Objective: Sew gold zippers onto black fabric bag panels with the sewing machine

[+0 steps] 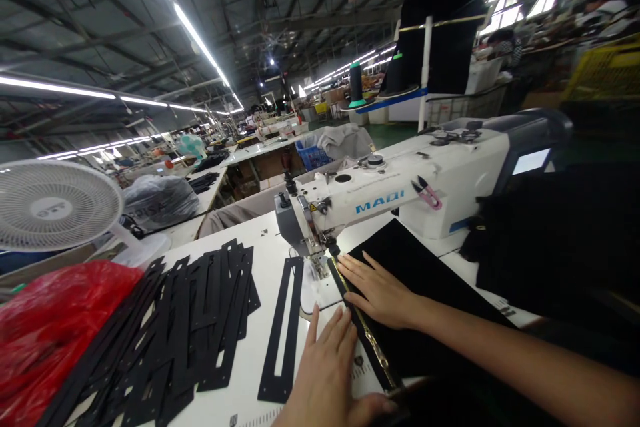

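Note:
My right hand (376, 290) lies flat, fingers stretched out, on a black fabric panel (415, 273) just right of the gold zipper (367, 333) that runs along the panel's left edge. My left hand (327, 373) rests flat on the white table beside the zipper, fingers pointing toward the presser foot (320, 260) of a white sewing machine (400, 197). The zipper's far end sits under the needle area.
A single black frame-shaped cutout (283, 327) lies left of my hands, with a heap of several similar cutouts (190, 327) further left. A red plastic bag (50, 327) and a white fan (55, 203) stand at the left. Pink snips (427, 193) rest on the machine. Dark fabric (560, 240) piles at right.

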Available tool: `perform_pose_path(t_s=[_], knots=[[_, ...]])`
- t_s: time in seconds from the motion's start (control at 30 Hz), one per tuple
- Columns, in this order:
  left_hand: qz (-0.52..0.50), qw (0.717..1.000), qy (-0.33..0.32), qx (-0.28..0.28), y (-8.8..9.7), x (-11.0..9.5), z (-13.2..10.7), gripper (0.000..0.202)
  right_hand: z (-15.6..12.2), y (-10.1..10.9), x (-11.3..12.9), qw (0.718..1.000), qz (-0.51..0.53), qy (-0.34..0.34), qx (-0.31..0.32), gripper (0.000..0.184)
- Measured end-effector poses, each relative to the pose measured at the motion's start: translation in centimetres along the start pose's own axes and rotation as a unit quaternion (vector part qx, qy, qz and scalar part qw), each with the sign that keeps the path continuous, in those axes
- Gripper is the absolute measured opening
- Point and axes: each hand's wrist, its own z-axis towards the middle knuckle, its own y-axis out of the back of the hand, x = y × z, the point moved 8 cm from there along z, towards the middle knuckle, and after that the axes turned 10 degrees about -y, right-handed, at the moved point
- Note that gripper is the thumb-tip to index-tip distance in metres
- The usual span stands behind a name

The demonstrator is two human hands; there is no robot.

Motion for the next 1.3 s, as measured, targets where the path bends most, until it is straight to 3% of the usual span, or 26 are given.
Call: perform_pose_path(t_s=[0.17, 0.27, 0.3, 0.37, 0.4, 0.47, 0.53, 0.63, 0.7, 0.83, 0.93, 1.0, 1.1, 1.2, 1.3], knots=[[0.123, 0.988, 0.052, -0.082, 3.1, 3.5, -5.5, 0.062, -0.3, 0.2, 0.5, 1.000, -0.021, 0.011, 0.000, 0.057], [0.139, 0.985, -0.032, -0.094, 3.5, 3.5, -8.3, 0.047, 0.5, 0.5, 0.8, 0.999, -0.039, 0.000, 0.019, 0.065], [0.141, 0.984, -0.059, -0.091, 3.4, 3.4, -9.1, 0.050, 0.6, 0.6, 0.9, 0.999, -0.040, -0.004, 0.030, 0.070], [0.167, 0.981, -0.054, -0.086, 3.3, 3.7, -10.4, 0.069, 0.4, 1.0, 1.3, 0.999, -0.033, 0.001, 0.040, 0.075], [0.187, 0.978, -0.037, -0.082, 3.3, 3.9, -10.9, 0.077, 0.0, 1.4, 1.6, 0.999, -0.027, 0.009, 0.029, 0.073], [0.225, 0.973, -0.019, -0.053, 2.6, 3.9, -11.6, 0.074, -1.6, 2.4, 2.2, 0.999, -0.016, 0.030, -0.019, 0.067], [0.254, 0.966, -0.036, -0.008, 1.4, 3.3, -12.0, 0.064, -3.5, 2.7, 2.7, 0.998, -0.010, 0.049, -0.048, 0.068], [0.284, 0.958, -0.029, 0.013, 0.4, 2.6, -12.1, 0.066, -5.6, 1.2, 2.6, 0.999, 0.000, 0.039, 0.019, 0.086], [0.289, 0.957, -0.011, 0.003, 0.4, 2.5, -11.9, 0.075, -6.5, 0.5, 2.1, 0.999, 0.014, 0.020, 0.047, 0.089], [0.267, 0.963, -0.028, -0.005, 0.6, 2.4, -11.6, 0.083, -8.1, 1.7, 0.7, 1.000, 0.007, -0.007, -0.012, 0.067], [0.221, 0.975, -0.029, -0.021, 0.9, 2.4, -11.8, 0.079, -8.5, 2.0, -0.4, 0.999, 0.019, -0.030, 0.019, 0.052], [0.206, 0.978, -0.010, -0.031, 1.2, 2.5, -11.8, 0.076, -7.5, 2.6, -1.2, 0.997, 0.037, -0.059, 0.024, 0.045], [0.207, 0.978, -0.009, -0.017, 0.9, 2.5, -11.3, 0.074, -4.4, 3.8, -0.9, 0.998, 0.016, -0.041, -0.041, 0.041], [0.183, 0.982, -0.018, -0.034, 0.7, 3.2, -10.4, 0.071, -1.1, 2.3, 0.4, 0.999, -0.006, 0.018, -0.039, 0.044], [0.135, 0.987, 0.030, -0.076, 1.2, 5.4, -9.5, 0.056, 0.7, 0.3, 0.1, 1.000, 0.026, 0.009, -0.008, 0.047]])
